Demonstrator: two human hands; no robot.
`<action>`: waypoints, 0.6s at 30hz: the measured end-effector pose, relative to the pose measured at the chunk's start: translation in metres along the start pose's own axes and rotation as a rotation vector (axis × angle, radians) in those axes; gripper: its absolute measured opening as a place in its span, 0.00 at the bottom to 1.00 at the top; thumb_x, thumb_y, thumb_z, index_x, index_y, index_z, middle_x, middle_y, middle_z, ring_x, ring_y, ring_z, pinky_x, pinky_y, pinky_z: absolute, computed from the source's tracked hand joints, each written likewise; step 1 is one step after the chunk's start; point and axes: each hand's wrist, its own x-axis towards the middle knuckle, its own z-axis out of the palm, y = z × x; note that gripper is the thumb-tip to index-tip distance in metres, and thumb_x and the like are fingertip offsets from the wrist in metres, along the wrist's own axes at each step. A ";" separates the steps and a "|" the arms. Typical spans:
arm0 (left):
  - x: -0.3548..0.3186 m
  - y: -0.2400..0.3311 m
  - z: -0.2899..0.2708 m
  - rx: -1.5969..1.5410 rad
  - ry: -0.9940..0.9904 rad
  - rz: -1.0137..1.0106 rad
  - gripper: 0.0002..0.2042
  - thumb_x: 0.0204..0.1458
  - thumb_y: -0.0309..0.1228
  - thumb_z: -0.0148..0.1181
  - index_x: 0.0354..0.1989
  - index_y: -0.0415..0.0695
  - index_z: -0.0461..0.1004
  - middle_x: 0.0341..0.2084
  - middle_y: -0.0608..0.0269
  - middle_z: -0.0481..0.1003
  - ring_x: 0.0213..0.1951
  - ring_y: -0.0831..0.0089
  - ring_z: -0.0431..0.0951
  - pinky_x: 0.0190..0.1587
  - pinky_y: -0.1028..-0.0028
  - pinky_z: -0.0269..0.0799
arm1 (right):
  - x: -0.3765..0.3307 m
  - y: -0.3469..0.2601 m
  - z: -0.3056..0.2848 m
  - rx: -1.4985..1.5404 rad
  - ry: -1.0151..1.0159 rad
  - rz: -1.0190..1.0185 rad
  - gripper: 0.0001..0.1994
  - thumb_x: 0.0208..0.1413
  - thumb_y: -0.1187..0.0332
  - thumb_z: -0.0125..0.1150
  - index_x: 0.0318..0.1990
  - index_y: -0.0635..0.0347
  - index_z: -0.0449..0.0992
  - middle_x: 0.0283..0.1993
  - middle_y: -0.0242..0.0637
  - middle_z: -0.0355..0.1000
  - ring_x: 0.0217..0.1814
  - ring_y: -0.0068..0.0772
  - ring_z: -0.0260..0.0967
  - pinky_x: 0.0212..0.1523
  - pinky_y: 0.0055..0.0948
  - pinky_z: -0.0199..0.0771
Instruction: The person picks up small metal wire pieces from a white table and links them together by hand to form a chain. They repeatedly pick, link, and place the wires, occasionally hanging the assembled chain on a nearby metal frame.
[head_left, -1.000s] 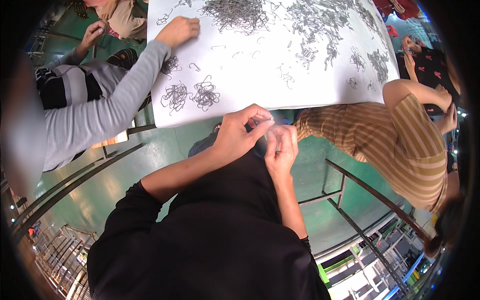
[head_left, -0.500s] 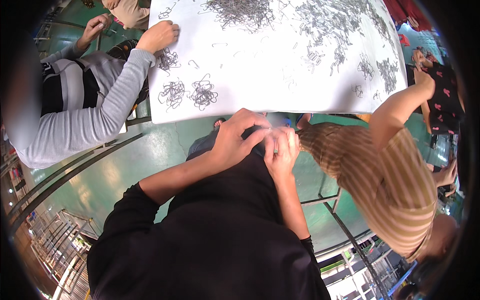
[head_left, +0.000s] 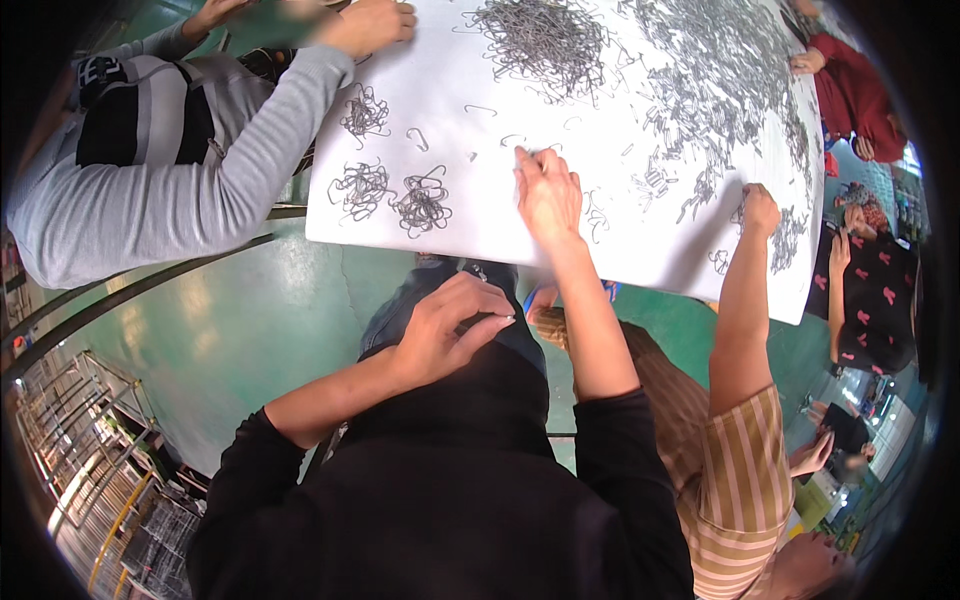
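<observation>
- On the white counter [head_left: 490, 205], just past the tip of your right index finger: one thin dark wire hook [head_left: 512, 138]. That gap is the relation to watch.
- Direction: hook sits ahead of your right hand [head_left: 550, 198], slightly left of its middle. Contact or hair's gap at the fingertip, can't tell.
- Long axis: hook looks to run roughly left-right, so about crosswise to your index finger, which points forward and a bit left.
- Nearer hand: right, clearly. Forearm reaches in over the near edge.
- Right hand state: index extended, other fingers half curled. Can't tell if anything is gripped.
- Your left hand [head_left: 455, 322] is back over your lap, off the counter. Thumb and index tips close together, small bright spot there; can't tell if they pinch something.
- Around the hook: another lone hook [head_left: 480, 109] farther out and left, big hook pile [head_left: 545, 48] beyond, small tangled heap [head_left: 423, 203] near the edge on your left.
- Co-worker's hand [head_left: 762, 210] is down on your right, well apart from your hook.
</observation>
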 end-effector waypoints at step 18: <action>0.013 -0.006 -0.001 -0.004 0.051 -0.014 0.07 0.47 0.22 0.64 0.35 0.41 0.75 0.32 0.61 0.77 0.35 0.64 0.76 0.38 0.69 0.72 | 0.014 0.055 0.002 -0.029 0.032 -0.172 0.19 0.61 0.63 0.51 0.59 0.54 0.69 0.63 0.37 0.64 0.68 0.38 0.57 0.67 0.49 0.51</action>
